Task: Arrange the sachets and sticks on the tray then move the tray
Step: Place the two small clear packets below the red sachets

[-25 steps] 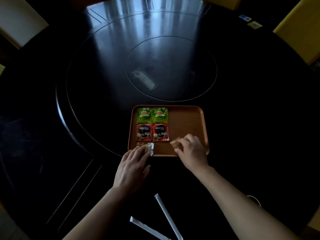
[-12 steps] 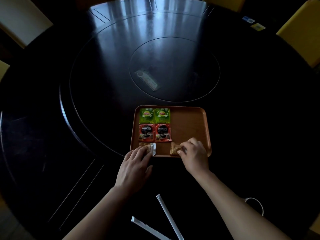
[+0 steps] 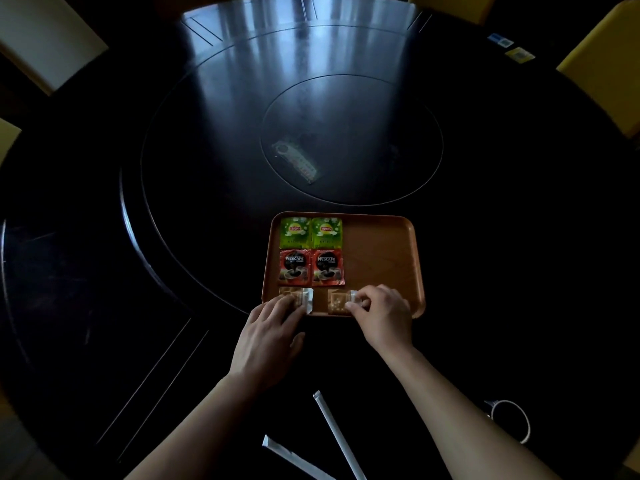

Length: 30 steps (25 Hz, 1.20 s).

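An orange-brown tray lies on the dark round table. On its left half sit two green Lipton sachets and, below them, two red Nescafe sachets. Along the near edge lie two brown sachets. My left hand presses its fingertips on the left brown sachet. My right hand pinches the right end of the right brown sachet, which lies flat on the tray. Two white sticks lie on the table near me, between my forearms.
A pale remote-like object lies on the inner turntable disc beyond the tray. A white cable loop shows at the near right. Yellow chairs stand at the far right, a pale one at the far left.
My right hand has laid its brown sachet flat on the tray's near edge, to the right of the other one. My left hand has stayed on the left brown sachet.
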Motion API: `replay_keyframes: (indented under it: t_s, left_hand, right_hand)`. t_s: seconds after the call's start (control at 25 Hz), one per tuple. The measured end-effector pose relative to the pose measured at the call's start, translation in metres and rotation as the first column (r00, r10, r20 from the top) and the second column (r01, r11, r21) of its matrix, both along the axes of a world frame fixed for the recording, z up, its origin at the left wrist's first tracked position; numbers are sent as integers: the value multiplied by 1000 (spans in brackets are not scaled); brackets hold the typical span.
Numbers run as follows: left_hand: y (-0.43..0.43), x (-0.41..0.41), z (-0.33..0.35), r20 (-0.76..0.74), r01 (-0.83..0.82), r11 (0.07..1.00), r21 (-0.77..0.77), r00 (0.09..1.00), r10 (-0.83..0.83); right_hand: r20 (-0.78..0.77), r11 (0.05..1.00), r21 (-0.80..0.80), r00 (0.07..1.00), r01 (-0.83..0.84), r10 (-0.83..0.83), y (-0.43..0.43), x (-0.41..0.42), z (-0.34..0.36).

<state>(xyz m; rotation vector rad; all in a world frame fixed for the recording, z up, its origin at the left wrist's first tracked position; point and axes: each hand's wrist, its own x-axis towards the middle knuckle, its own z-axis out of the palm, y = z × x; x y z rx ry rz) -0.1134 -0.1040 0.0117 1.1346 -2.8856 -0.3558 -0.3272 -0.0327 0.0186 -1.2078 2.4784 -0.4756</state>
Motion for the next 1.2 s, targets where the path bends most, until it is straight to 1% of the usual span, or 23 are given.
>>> replay_keyframes:
  t_s: [0.36,0.56,0.68,1.0,1.2]
  left_hand:
    - [-11,-8,1,-159,-102,994,35,982,106]
    - [-17,-11,-5,-195,-117,993,29,973,120]
    - [-15,-10,-8,-199,-102,995,-12,975,97]
    - [-12,-8,-8,-159,-81,996,-26,984,76]
    - [-9,-8,-7,-166,-81,996,-46,983,72]
  right_hand:
    - [-1,1000,7,1000,-21,21,-20,13,-1]
    - [-3,1000,3,1000,-26,26,-19,12,-2]
    - [-6,1000,-15,1000,-26,25,-17,13,-2]
    - [-15,999,-26,999,-31,31,-18,18,-5]
    - [-39,999,-33,999,-19,18,-17,20,-6]
